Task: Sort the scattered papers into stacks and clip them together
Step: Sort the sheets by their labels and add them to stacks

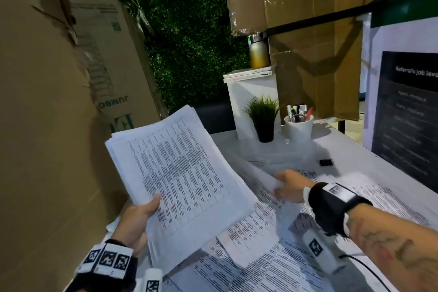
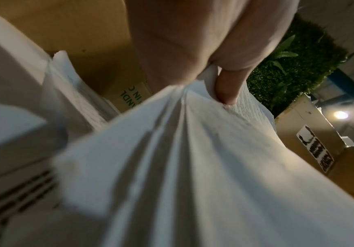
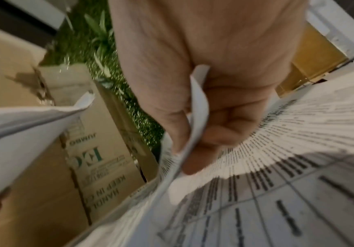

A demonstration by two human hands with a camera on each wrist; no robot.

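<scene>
Nearest, the left hand (image 1: 136,217) grips a thick stack (image 1: 180,173) by its near left corner, thumb on the printed top sheet and the other fingers hidden under it; the left wrist view shows that thumb (image 2: 226,88) pressed onto the fanned sheet edges. The stack is held off the table (image 1: 336,149), tilted, its long axis running from that hand up and away toward the far left. Beneath and to its right, loose sheets (image 1: 272,265) lie overlapped on the table, printed side up. Farther out, the right hand (image 1: 290,188) reaches across them and pinches one sheet (image 1: 258,176) at its edge, thumb against curled fingers; in the right wrist view that sheet (image 3: 195,117) curls up between thumb and forefinger, blurred. This pinched sheet lies just right of the stack's right edge, so the right hand is plainly the nearer one to carry it; I judge the coming move a short leftward lift onto the stack's top, turning the sheet to match the stack's long axis. Farther right, well apart from both hands, a black clip (image 1: 326,162) rests on the table, unused.
</scene>
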